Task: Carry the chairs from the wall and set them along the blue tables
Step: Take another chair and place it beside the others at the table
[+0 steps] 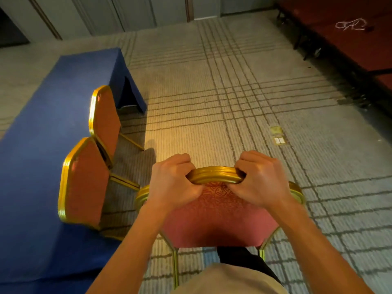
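the held chair [216,215], red patterned padding in a gold frame, sits low in the middle of the view with its back toward the person. both hands grip the top rail of its backrest. the left hand [172,181] is curled over the left part of the rail with its thumb pressed into the padding. the right hand [262,179] holds the right part the same way, and a short stretch of gold rail shows between them. two thin gold legs run down below the backrest; whether its feet touch the carpet [244,98] cannot be told.

the chair is near the long right edge of the blue table [38,128], apart from it. two chairs of the same kind stand along that edge, seats tucked toward the cloth. the near chair [84,183] is just left of the held one. the far chair [105,122] is beyond it, close to the table's far right corner.

the carpet is pale with dark crossing lines. a small brass floor plate [277,135] is set in it ahead and to the right of the hands. dark red platforms [350,43] line the carpet's upper right edge, and grey wall panels [131,13] close its far edge. a beige shirt [229,279] and a dark trouser leg [241,257] show at the bottom.
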